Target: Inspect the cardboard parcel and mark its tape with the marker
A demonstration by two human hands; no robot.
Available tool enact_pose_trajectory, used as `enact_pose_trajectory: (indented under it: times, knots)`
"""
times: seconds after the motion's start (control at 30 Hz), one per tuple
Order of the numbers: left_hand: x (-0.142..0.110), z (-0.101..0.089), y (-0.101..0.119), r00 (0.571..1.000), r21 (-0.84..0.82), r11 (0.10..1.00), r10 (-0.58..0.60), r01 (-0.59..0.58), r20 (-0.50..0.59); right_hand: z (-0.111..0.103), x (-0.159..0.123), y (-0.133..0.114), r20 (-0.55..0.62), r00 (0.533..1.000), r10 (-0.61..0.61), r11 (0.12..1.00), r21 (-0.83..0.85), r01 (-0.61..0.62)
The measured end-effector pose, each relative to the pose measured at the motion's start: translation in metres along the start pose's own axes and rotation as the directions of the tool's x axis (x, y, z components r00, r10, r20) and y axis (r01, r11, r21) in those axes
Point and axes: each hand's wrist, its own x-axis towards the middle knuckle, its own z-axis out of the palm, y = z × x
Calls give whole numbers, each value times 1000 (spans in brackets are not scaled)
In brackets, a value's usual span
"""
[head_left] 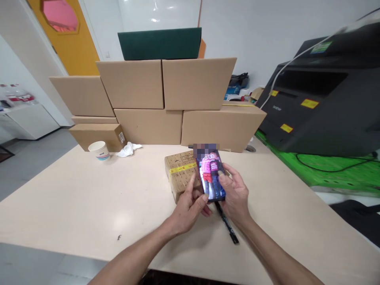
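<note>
A smartphone [211,174] with a lit screen showing figures in pink is held above the table between both my hands. My right hand [236,194] grips its right edge, thumb resting on the screen. My left hand [190,206] pinches its lower left edge, thumb up along the side. Just behind and under the phone lies a small cardboard parcel [179,174] with yellow tape. A black pen [227,223] lies on the table [89,198] beneath my right hand.
Stacked cardboard boxes [166,99] form a wall at the table's far edge, a dark green box [160,43] on top. A paper cup [99,150] and crumpled tissue [129,149] sit at far left. A black printer [326,95] stands on a green mat at right.
</note>
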Motion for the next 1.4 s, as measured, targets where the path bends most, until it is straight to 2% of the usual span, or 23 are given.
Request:
enact_pose_trajectory:
  times: [0.1, 0.2, 0.27, 0.37, 0.43, 0.73, 0.93, 1.03, 1.13, 1.27, 1.4]
  knots:
    - [-2, 0, -2, 1000, 13, 1000, -24, 24, -7, -17, 20, -6, -172, 983, -70, 997, 17, 74]
    - [-3, 0, -2, 1000, 27, 999, -27, 27, -1, -47, 48, -7, -348, 927, -140, 990, -33, 137]
    - [-4, 1, -1, 1000, 28, 999, -24, 24, 7, -69, 65, -5, -413, 894, -177, 982, -138, 131]
    - [-4, 1, 1, 999, 32, 999, -23, 22, 25, -96, 83, 1, -419, 893, -163, 967, -247, 60]
    - [-4, 1, 1, 999, 45, 999, -28, 27, 35, -105, 90, 7, -402, 907, -128, 962, -274, 14]
    - [-1, -2, -4, 1000, 66, 997, -26, 25, 15, -112, 106, 26, -362, 931, 35, 926, -339, -167]
    - [-2, -3, -7, 999, 90, 996, -1, -2, 35, -124, 110, 24, -325, 942, 82, 850, -472, -237]
    - [-3, -3, -9, 999, 121, 992, 20, -26, 51, -135, 111, 20, -283, 954, 100, 770, -586, -255]
    - [-5, -3, -8, 996, 166, 985, 42, -54, 76, -143, 113, 14, -232, 966, 112, 642, -725, -248]
    - [-8, -3, -4, 993, 227, 971, 50, -73, 106, -145, 114, 4, -160, 982, 105, 399, -898, -189]
    - [-8, -2, 0, 991, 268, 959, 59, -89, 119, -138, 113, -3, -90, 990, 109, 143, -984, -105]
